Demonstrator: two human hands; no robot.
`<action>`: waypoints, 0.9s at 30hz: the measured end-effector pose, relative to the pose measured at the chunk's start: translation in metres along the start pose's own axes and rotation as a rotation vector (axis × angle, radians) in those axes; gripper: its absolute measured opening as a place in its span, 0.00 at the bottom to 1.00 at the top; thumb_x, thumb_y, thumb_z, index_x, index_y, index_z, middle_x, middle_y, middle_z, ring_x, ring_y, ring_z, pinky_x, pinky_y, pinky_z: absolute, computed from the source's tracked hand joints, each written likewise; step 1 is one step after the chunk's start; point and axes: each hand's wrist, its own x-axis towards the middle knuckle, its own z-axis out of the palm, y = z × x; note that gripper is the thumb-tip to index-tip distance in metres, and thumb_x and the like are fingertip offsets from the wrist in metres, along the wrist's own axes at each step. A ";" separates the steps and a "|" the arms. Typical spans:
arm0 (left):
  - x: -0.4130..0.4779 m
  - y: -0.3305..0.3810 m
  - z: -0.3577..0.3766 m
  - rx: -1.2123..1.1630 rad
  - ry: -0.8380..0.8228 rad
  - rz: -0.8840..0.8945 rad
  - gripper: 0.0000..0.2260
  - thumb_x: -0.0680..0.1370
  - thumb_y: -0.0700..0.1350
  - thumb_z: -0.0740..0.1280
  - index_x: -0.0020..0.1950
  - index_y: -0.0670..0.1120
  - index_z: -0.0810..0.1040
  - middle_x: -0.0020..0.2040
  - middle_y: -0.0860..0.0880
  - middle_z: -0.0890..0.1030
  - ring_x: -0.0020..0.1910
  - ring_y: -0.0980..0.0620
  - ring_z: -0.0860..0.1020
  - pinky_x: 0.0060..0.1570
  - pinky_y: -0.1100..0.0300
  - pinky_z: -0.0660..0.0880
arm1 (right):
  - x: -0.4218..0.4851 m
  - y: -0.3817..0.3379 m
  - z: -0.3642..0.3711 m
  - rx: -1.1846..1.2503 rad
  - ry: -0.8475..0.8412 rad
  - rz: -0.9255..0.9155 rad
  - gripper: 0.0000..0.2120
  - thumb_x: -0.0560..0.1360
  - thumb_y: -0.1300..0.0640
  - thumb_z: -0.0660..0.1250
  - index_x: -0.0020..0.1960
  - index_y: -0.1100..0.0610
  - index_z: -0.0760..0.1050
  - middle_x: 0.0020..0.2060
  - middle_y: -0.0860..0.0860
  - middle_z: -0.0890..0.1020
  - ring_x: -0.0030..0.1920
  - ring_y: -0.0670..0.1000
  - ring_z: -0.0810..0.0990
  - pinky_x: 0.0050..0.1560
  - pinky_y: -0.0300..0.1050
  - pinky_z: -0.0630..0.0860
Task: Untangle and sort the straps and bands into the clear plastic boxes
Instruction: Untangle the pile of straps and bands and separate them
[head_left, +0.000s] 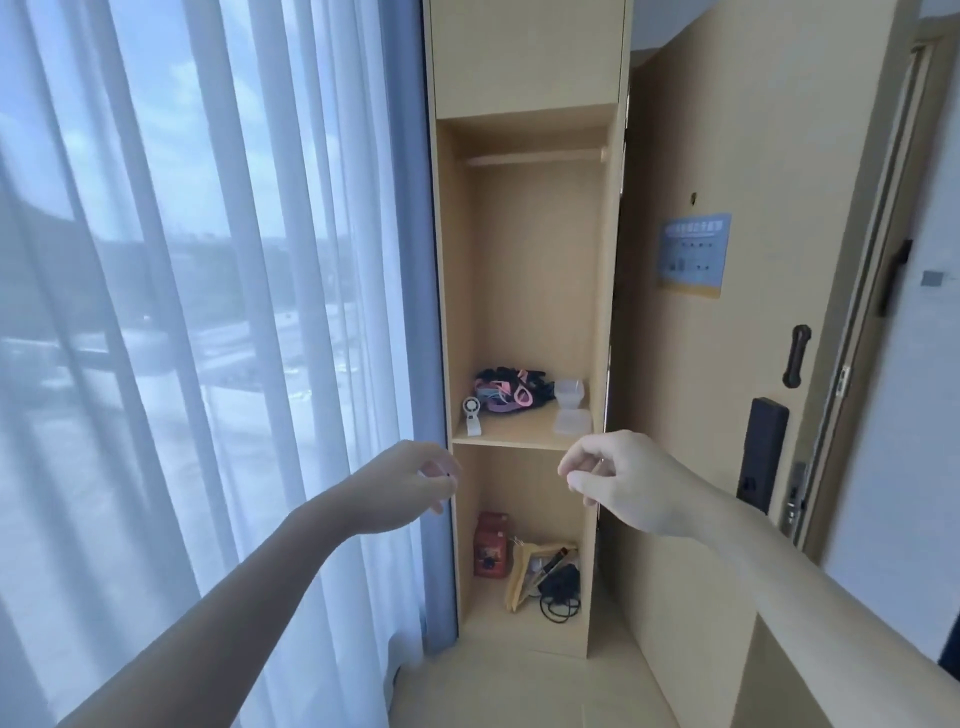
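**Approach to the shelf: both hands free**

The tangled pile of straps and bands (511, 391) lies at the back of the middle shelf (519, 440) of an open wooden wardrobe, untouched. Pink, purple and black pieces are knotted together; the individual items cannot be told apart. Just right of the pile stands a clear plastic box (570, 393), and a second clear box or lid (572, 421) lies flat in front of it, near the shelf edge. Both sit close to the pile, which probably keeps each sorting move short.

A small white fan (471, 415) stands at the left front of the shelf (not part of the task).

The left hand (415, 483) and the right hand (618, 480) are held out in front of the wardrobe, below the shelf edge and well apart from the pile. The fingers of both are loosely curled and hold nothing, which suggests a reach is being prepared. Sorting has not begun; no strap lies in either box.
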 end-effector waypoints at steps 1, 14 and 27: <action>0.019 -0.007 -0.002 -0.001 0.001 0.004 0.07 0.80 0.45 0.65 0.55 0.52 0.81 0.47 0.51 0.84 0.46 0.54 0.84 0.56 0.46 0.80 | 0.019 0.005 0.003 0.007 0.001 0.006 0.05 0.80 0.55 0.66 0.48 0.48 0.80 0.39 0.44 0.81 0.41 0.43 0.80 0.41 0.32 0.71; 0.274 -0.084 -0.091 -0.146 0.026 0.031 0.08 0.80 0.39 0.64 0.55 0.46 0.81 0.50 0.44 0.85 0.48 0.47 0.85 0.54 0.51 0.79 | 0.245 0.063 0.017 0.002 0.133 0.123 0.07 0.80 0.54 0.65 0.48 0.46 0.80 0.44 0.43 0.82 0.42 0.43 0.81 0.43 0.35 0.73; 0.482 -0.103 -0.020 -0.053 -0.197 0.082 0.08 0.80 0.40 0.63 0.55 0.47 0.81 0.49 0.47 0.85 0.46 0.51 0.85 0.54 0.50 0.82 | 0.343 0.209 0.005 0.035 0.221 0.296 0.07 0.79 0.57 0.66 0.47 0.48 0.81 0.43 0.44 0.83 0.44 0.45 0.82 0.42 0.31 0.71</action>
